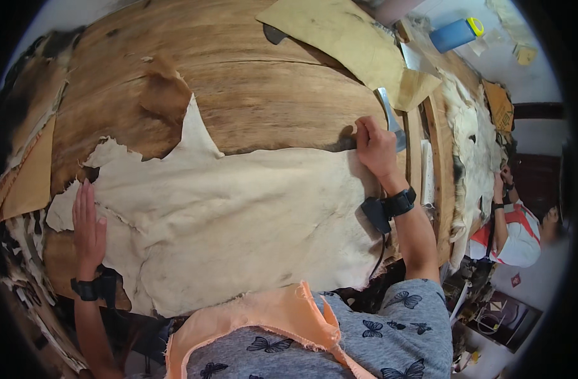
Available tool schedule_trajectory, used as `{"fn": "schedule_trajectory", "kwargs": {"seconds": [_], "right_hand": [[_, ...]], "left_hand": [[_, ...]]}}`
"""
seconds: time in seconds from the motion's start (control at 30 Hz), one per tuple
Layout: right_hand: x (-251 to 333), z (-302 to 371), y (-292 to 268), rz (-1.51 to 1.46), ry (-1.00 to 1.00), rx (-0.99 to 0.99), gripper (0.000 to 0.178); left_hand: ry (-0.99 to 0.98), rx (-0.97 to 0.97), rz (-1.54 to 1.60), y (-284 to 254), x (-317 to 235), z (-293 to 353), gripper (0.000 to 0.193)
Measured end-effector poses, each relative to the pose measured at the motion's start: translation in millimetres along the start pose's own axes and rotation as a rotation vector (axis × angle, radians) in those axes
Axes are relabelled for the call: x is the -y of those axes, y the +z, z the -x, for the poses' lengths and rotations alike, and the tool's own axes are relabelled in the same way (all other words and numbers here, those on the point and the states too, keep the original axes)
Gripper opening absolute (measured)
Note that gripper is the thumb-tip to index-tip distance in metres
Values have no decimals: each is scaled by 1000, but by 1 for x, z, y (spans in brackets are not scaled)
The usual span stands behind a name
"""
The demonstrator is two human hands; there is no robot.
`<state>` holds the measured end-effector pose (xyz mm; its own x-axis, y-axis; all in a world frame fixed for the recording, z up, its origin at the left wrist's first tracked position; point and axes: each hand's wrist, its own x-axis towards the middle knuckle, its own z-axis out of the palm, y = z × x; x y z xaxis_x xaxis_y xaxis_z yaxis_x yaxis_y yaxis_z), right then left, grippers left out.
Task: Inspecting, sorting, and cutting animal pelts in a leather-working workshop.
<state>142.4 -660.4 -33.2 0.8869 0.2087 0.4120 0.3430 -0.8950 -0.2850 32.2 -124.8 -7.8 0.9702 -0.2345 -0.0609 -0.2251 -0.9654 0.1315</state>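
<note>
A pale, cream-coloured animal hide (238,215) lies spread over a wooden work surface, with ragged edges and a tall pointed flap at its far side. My left hand (90,221) rests flat near the hide's left end, fingers stretched out and together. At the far right corner of the hide, my right hand (375,148) is closed, its fingers curled round the edge; the part inside the grip is hidden. Just right of that hand is a curved metal blade (391,120), apart from the fingers. Both wrists wear black straps with small black devices.
A yellowish sheet (339,38) lies at the far right, near a blue bottle (453,35) with a yellow cap. Wooden rails (437,151) run along the right. Beyond them, a co-worker (513,230) handles another pale hide (475,158). Brown cardboard (30,177) stands at left.
</note>
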Motion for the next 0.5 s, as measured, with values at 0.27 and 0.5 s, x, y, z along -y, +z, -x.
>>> {"fn": "schedule_trajectory", "kwargs": {"seconds": [0.27,0.5], "right_hand": [[-6,3,8,3,-9,-19,5],[-2,4,4,-19,-34,-14,6]], "left_hand": [[5,-22,-33,0,2,5,57],[3,-70,-4,5,5,4,57]]}}
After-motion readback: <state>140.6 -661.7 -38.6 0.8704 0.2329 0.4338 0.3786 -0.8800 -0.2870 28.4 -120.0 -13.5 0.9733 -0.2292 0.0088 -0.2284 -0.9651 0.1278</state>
